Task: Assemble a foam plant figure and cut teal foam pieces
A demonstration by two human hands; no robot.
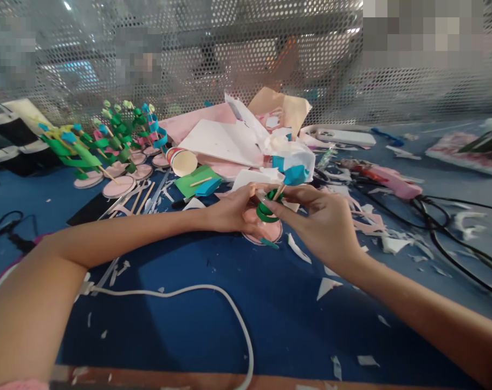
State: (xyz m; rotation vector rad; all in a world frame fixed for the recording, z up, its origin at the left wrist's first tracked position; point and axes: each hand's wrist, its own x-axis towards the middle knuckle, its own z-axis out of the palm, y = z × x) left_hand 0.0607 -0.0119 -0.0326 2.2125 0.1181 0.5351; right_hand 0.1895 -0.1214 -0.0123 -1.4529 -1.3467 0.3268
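A small paper flower stands between my hands, with a blue paper head on a thin wooden stick. A green paper strip is coiled round the stick above a round pink base. My right hand is closed, its thumb and fingers pinching the flower at the green strip. From the other side my left hand is closed on the flower, its fingers curled at the strip and base; some fingertips are hidden. A teal paper piece shows at the base's front edge.
Several finished paper flowers stand at the left. A paper cup, paper sheets and a phone lie behind. A pink glue gun with black cables is at right. A white cable crosses the front; scraps surround my hands.
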